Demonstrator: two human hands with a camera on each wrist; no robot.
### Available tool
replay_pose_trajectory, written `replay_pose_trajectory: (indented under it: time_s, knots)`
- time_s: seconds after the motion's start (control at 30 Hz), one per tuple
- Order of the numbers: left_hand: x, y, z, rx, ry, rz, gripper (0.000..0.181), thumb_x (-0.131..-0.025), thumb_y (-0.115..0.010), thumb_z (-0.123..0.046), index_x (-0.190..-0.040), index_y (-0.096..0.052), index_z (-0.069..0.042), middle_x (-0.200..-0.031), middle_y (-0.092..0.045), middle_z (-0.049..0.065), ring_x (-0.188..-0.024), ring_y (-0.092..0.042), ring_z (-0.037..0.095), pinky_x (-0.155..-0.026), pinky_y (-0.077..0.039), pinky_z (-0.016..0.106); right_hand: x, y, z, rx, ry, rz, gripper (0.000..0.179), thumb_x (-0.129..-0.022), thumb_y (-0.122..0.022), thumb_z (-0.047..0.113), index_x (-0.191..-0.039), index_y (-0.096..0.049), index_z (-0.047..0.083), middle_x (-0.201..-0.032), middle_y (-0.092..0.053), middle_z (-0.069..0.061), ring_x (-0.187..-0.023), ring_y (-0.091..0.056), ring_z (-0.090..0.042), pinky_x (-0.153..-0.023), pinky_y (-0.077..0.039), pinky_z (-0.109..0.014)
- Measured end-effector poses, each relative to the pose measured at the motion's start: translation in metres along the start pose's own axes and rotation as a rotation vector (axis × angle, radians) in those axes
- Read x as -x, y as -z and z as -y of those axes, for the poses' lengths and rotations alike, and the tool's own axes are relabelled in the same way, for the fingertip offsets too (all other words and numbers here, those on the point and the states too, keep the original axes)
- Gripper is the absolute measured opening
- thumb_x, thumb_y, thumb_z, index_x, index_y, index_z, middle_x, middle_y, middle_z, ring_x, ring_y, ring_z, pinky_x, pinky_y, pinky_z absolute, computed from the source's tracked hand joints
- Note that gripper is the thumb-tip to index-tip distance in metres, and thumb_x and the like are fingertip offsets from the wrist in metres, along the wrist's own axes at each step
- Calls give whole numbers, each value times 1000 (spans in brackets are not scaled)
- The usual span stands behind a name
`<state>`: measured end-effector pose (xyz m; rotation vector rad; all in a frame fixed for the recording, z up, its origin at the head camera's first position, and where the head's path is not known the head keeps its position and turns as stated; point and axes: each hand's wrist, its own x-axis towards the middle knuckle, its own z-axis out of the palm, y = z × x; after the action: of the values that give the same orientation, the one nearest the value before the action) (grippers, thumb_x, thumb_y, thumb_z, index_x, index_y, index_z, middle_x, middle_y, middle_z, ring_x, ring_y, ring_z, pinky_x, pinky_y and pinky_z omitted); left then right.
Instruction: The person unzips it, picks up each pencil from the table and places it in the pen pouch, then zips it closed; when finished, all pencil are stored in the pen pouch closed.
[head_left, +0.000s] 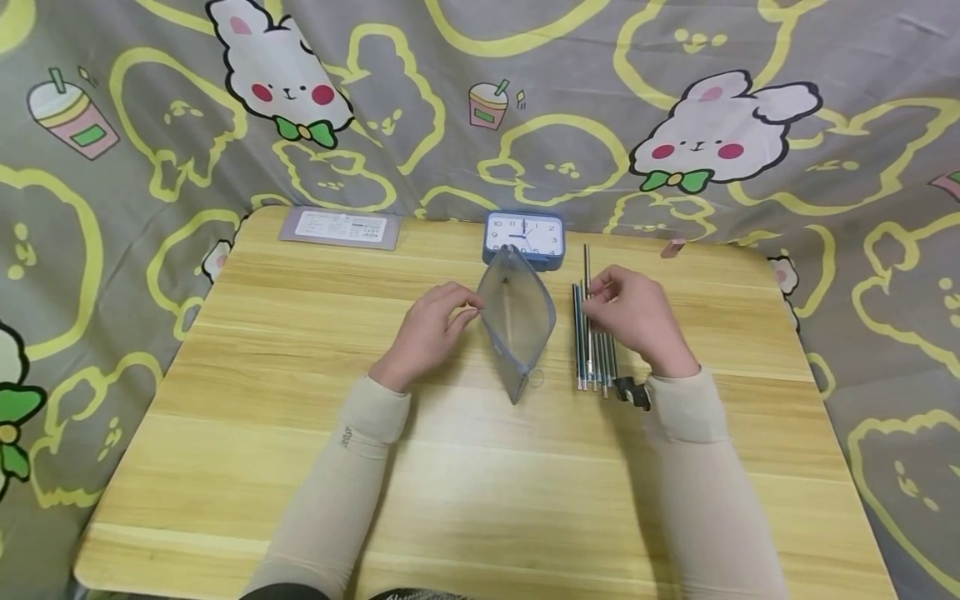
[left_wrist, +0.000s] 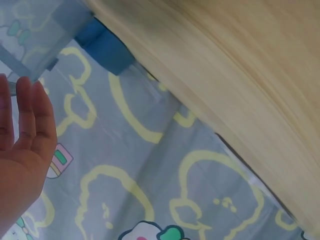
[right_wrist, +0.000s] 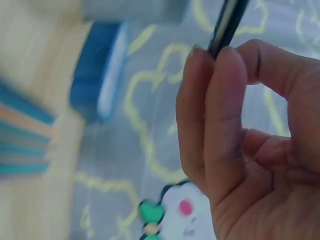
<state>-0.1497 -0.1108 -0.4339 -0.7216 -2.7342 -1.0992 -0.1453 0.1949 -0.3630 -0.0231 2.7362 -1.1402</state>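
Note:
A translucent grey zip pouch (head_left: 517,312) stands with its mouth spread wide toward me. My left hand (head_left: 431,329) pinches its left rim between thumb and fingers; in the left wrist view that hand (left_wrist: 27,135) is partly cut off by the frame edge. To the right of the pouch, my right hand (head_left: 633,317) holds a slim dark pencil (head_left: 587,262) upright over a row of pencils (head_left: 600,362) on the table. The right wrist view has the pencil (right_wrist: 230,25) gripped between the fingertips of the right hand (right_wrist: 240,135).
Behind the pouch stands a blue alarm clock (head_left: 523,236). A flat grey packet with a white label (head_left: 341,227) lies at the back left of the wooden table (head_left: 262,350). A small pinkish block (head_left: 673,247) is at the back right, and a small black object (head_left: 633,393) lies beside the pencils.

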Motion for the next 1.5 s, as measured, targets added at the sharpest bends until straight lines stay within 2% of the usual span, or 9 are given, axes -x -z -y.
replay_pose_trajectory:
  time_s: [0.2,0.37,0.73,1.13,1.5]
  knots:
    - [0,-2,-3,-10,6,-1,15,-106,-66,-15,-117,-74,-11,-119,-74,5,-119,-67,26,-109,-54,44,1,-12,32,-32,61,65,20,-90,-65,10,-109,-67,6,-98,-72,-12,-69,-74,-17,-67,-62,-30]
    - [1,-2,-4,-16,3,-7,14,-106,-65,-15,-117,-74,-12,-120,-73,4,-120,-66,27,-108,-54,45,-2,-25,45,-50,70,135,20,-88,-64,8,-108,-67,6,-95,-70,-10,-68,-74,-19,-64,-60,-30]
    - [-2,-3,-3,-5,-13,-3,15,-106,-65,-16,-118,-74,-13,-120,-73,3,-118,-66,25,-107,-54,43,-12,-37,49,4,95,165,16,-91,-67,8,-107,-67,7,-91,-73,-9,-64,-74,-19,-58,-51,-30]
    - [-3,-3,-2,1,-12,2,15,-106,-65,-16,-118,-74,-14,-122,-74,4,-119,-66,26,-109,-53,44,-22,-45,56,57,110,148,12,-92,-68,10,-104,-67,8,-90,-72,-7,-72,-76,-25,-65,-55,-30]
    - [-2,-4,-2,7,-20,-2,15,-106,-65,-16,-118,-74,-14,-121,-74,4,-119,-66,25,-108,-54,43,-24,-51,60,111,116,142,10,-92,-68,9,-102,-66,9,-88,-73,-6,-67,-73,-16,-70,-55,-31]
